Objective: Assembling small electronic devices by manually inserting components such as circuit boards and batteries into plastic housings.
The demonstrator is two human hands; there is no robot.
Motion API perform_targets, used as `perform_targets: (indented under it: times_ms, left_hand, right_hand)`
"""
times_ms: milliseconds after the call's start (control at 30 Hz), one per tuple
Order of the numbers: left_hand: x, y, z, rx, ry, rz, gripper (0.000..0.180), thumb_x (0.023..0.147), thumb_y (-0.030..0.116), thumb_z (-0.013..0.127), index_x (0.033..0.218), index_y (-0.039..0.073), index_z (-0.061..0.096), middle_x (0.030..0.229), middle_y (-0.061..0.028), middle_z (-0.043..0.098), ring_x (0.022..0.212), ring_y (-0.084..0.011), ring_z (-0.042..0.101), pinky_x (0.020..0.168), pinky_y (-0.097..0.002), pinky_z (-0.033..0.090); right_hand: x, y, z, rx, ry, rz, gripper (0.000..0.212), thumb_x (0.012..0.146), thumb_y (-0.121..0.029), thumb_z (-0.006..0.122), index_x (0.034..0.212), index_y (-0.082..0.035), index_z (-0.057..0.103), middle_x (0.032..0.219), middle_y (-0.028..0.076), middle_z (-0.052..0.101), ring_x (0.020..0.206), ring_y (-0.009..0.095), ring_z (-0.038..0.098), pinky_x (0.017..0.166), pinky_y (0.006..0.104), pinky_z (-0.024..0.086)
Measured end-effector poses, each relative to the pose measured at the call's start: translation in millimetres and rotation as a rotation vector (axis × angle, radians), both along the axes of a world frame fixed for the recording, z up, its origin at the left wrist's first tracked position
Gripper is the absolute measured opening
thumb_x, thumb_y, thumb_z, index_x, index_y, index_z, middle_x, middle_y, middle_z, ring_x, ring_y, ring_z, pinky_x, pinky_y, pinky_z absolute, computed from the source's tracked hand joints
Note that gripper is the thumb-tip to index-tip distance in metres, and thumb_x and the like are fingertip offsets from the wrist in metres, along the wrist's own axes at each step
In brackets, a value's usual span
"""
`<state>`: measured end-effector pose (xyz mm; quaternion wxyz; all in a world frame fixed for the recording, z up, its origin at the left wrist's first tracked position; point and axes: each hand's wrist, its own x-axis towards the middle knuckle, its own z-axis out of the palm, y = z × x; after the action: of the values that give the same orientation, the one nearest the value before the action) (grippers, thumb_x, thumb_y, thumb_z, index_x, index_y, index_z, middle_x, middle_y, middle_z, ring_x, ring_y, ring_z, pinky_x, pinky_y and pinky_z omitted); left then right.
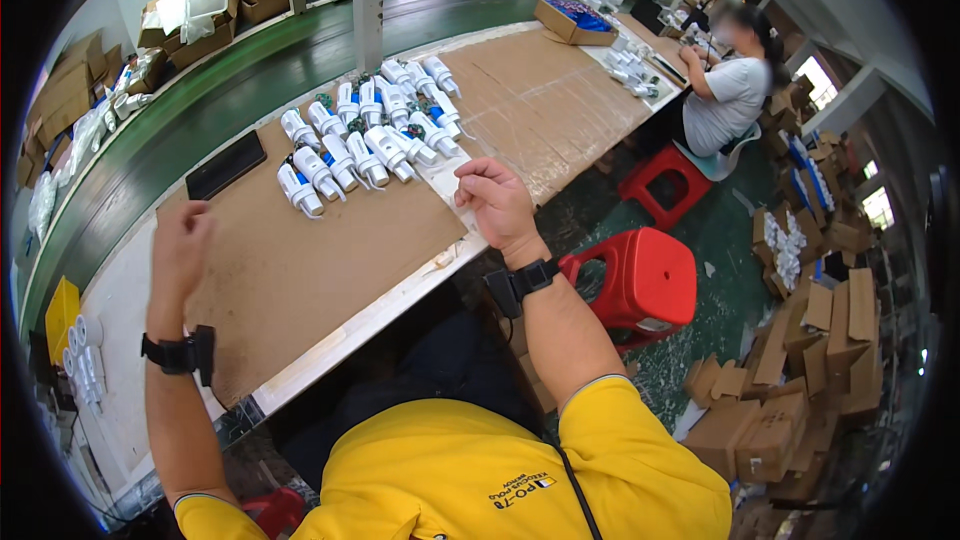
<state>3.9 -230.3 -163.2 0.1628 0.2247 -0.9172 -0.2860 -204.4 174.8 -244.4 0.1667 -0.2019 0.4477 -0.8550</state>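
My left hand (182, 240) is raised over the left part of the brown cardboard sheet (330, 260), near a black flat phone-like slab (226, 165). Motion smears its fingers, so its grip is unclear. My right hand (495, 205) hovers by the table's front edge, its fingers curled in a loose fist with nothing visible in them. Between the hands and farther back lie several white cylindrical plastic housings (385, 150), grouped in rough rows. Some have blue bands, and small green circuit boards show among the far ones. Neither hand touches them. Each wrist wears a black strap.
A green conveyor belt (270, 65) runs behind the table, with a white post (368, 10) beside it. An open carton (575, 20) stands at the far right end. Another person (725, 90) sits there. Red stools (650, 275) and cardboard boxes (765, 430) occupy the right floor.
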Motion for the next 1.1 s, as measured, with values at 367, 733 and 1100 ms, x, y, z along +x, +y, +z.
perform_targets:
  times_ms: [367,733,1100]
  left_hand:
    - [-52,197,-20,0.125,-0.230,-0.847,0.019,0.088,0.016,0.071,0.099,0.001,0.069,0.085,-0.0144,0.070,0.077,-0.0236,0.065,0.073,-0.0361,0.052]
    - [-67,204,-42,0.055,-0.140,-0.668,0.022,0.089,0.024,0.069,0.090,0.002,0.067,0.079,-0.0156,0.068,0.072,-0.0274,0.064,0.067,-0.0387,0.050]
    - [-59,203,-45,0.005,-0.110,-0.576,0.023,0.089,0.024,0.069,0.088,0.001,0.067,0.077,-0.0161,0.067,0.072,-0.0266,0.064,0.067,-0.0378,0.049]
  right_hand:
    - [1,-6,-3,0.006,-0.014,-0.023,0.015,0.097,-0.007,0.059,0.102,0.005,0.067,0.077,0.007,0.062,0.068,0.017,0.059,0.067,0.0304,0.052]
    - [42,225,-36,0.478,0.123,-0.625,0.016,0.096,-0.016,0.060,0.093,-0.003,0.068,0.077,0.003,0.062,0.067,0.018,0.056,0.065,0.0330,0.048]
    - [290,271,-306,1.844,-0.111,0.275,0.031,0.088,-0.022,0.063,0.112,-0.004,0.068,0.109,0.026,0.069,0.106,0.042,0.067,0.089,0.0477,0.053]
